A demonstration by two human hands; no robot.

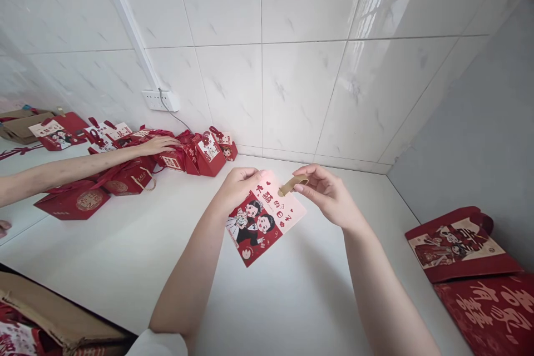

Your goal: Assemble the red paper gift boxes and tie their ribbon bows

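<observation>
In front of me, above the white table, my left hand (pixel 240 189) is closed on the upper left edge of a pink-and-red wedding card (pixel 267 222). Its face shows a cartoon bride and groom under red lettering, and it is tilted. Whether it is a single sheet or the front of a flat gift bag, I cannot tell. At its upper right, a gold ribbon loop (pixel 295 182) meets the pink part. My right hand (pixel 323 192) pinches this loop between thumb and fingers.
Several red gift boxes (pixel 79 200) line the table's left side along the tiled wall. Another person's hand (pixel 156 146) rests on them. Red gift bags (pixel 459 245) lie at the right edge. An open cardboard box (pixel 62 311) stands lower left. A power socket (pixel 161 100) is on the wall.
</observation>
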